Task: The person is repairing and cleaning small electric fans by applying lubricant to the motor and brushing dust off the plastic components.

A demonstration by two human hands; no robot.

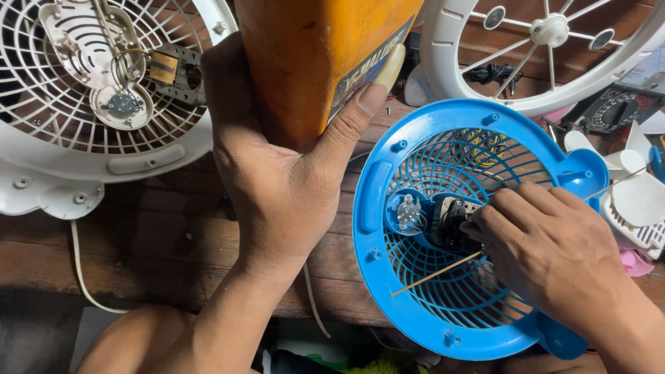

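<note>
Head view: left hand (277,180) clasps an orange can (318,55) at upper centre. Right hand (547,249), nearer, pinches a thin stick (436,275) lying diagonally across the blue fan grille (443,228) at lower right, beside its black motor (450,221), on the wooden counter (173,242).

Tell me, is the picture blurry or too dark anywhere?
Head view: mostly sharp and evenly lit; the blue fan grille and both hands, left hand and right hand, show clearly; the bottom edge under the wooden bench falls into dark shadow.

Wooden bench (173,242); blue fan grille (374,208), white fan grille (69,166)
</note>
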